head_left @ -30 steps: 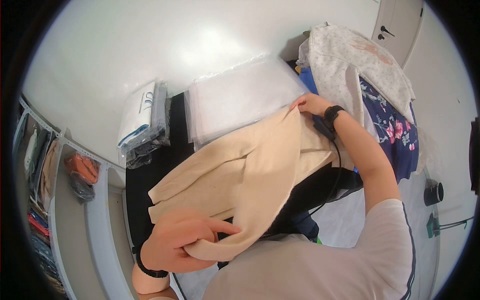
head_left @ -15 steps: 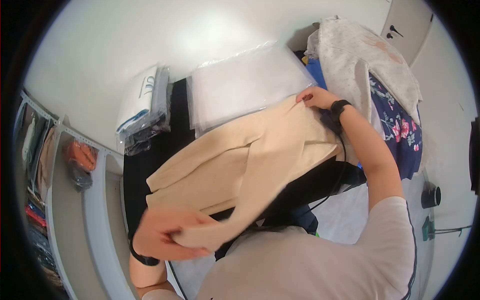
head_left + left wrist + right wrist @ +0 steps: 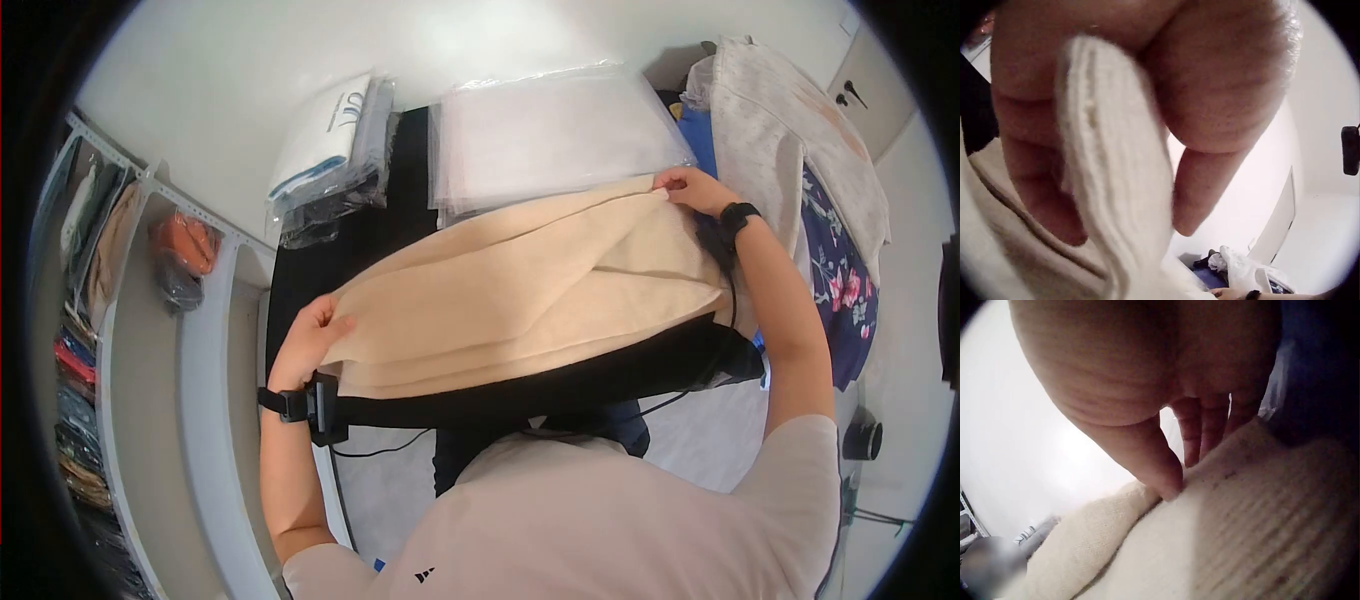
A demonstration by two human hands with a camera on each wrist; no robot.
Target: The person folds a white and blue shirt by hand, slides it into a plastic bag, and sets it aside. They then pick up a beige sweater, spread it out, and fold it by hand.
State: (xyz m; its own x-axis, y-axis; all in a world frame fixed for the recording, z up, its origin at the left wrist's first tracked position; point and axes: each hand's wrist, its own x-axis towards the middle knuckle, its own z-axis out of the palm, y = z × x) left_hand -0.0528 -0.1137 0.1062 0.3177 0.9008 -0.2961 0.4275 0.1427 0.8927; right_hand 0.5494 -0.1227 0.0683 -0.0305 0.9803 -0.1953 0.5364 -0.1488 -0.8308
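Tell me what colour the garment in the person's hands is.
The garment is plain pale beige, shown best in the head view.

The print point(image 3: 348, 108) on the white plastic-wrapped packet point(image 3: 318, 145), at the far left corner of the black-topped table point(image 3: 405, 170), is too small to read. By the right edge, a mottled off-white garment point(image 3: 765, 125) partly covers navy floral cloth point(image 3: 845, 290). In the wrist views, cream knit fabric point(image 3: 480, 290) hides part of the left hand point(image 3: 308, 340) and some right-hand fingertips.
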